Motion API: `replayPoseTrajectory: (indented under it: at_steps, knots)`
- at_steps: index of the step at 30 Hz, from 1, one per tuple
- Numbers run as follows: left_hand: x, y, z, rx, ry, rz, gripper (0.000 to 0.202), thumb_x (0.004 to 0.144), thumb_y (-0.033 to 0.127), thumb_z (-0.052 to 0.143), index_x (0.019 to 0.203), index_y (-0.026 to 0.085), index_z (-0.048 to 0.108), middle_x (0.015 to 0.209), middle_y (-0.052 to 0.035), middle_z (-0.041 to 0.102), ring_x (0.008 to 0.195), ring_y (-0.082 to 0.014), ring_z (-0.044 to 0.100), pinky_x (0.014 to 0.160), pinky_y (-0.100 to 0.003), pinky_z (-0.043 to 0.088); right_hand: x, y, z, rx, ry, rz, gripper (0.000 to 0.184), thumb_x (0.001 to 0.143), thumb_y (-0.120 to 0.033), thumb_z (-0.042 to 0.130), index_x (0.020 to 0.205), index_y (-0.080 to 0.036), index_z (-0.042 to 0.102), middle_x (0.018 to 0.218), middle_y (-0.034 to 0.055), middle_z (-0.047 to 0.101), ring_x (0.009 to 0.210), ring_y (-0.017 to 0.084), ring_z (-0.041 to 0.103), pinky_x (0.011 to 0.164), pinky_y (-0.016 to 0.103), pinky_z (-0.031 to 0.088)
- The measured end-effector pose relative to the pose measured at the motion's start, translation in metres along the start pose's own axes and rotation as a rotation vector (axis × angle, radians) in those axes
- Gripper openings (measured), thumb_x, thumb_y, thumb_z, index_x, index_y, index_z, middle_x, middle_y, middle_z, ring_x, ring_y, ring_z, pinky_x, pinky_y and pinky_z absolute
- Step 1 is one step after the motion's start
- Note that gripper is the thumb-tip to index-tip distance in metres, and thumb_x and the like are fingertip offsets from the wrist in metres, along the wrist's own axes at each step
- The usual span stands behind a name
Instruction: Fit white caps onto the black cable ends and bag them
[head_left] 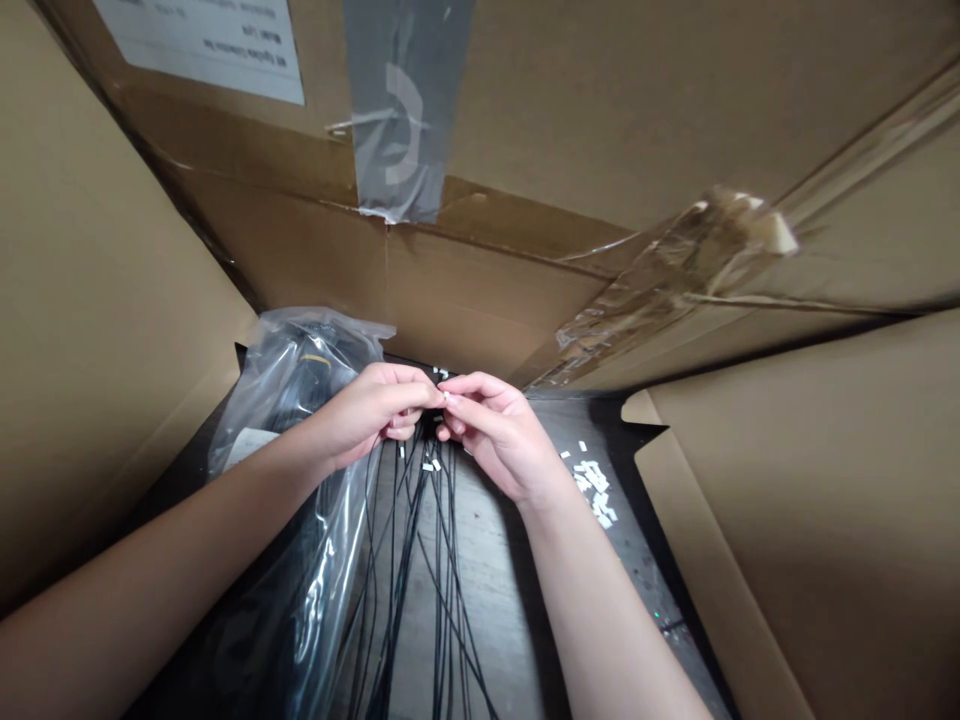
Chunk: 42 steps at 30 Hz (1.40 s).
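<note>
Over the thin black strands [394,620]: our fingertips met, right there!
Right hand [502,430]: we had a tiny white rectangular piece [447,397] pinched at the meeting point.
Left hand [375,410]: curled close; its hold, we couldn't tell.
Clear plastic bag [319,570]: lay under our left forearm.

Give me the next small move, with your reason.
Probably push the small white piece gently toward the left hand: the right hand pinches it at the left's fingertips, and similar white pieces lie among the black wires nearby. Whether the left holds a wire end is hidden.
</note>
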<state>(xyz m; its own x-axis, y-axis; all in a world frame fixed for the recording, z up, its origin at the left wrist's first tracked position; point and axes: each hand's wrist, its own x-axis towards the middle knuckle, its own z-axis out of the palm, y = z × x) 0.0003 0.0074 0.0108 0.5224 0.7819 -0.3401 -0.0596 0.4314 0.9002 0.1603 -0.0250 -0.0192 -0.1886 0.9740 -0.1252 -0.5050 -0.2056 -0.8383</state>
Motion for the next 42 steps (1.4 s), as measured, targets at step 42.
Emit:
replayPoseTrajectory:
  at_steps: [42]
  knots:
    - [0.0016, -0.0038, -0.0049, 0.007, -0.052, 0.007, 0.021, 0.078, 0.020, 0.064, 0.059, 0.013, 0.056, 0.048, 0.0052, 0.040, 0.045, -0.0038, 0.031, 0.047, -0.021, 0.023, -0.0006, -0.0009, -0.0006, 0.035, -0.028, 0.042, 0.015, 0.068, -0.025, 0.084, 0.082, -0.022, 0.078, 0.065, -0.0030, 0.060, 0.056, 0.007, 0.042, 0.057, 0.023, 0.048]
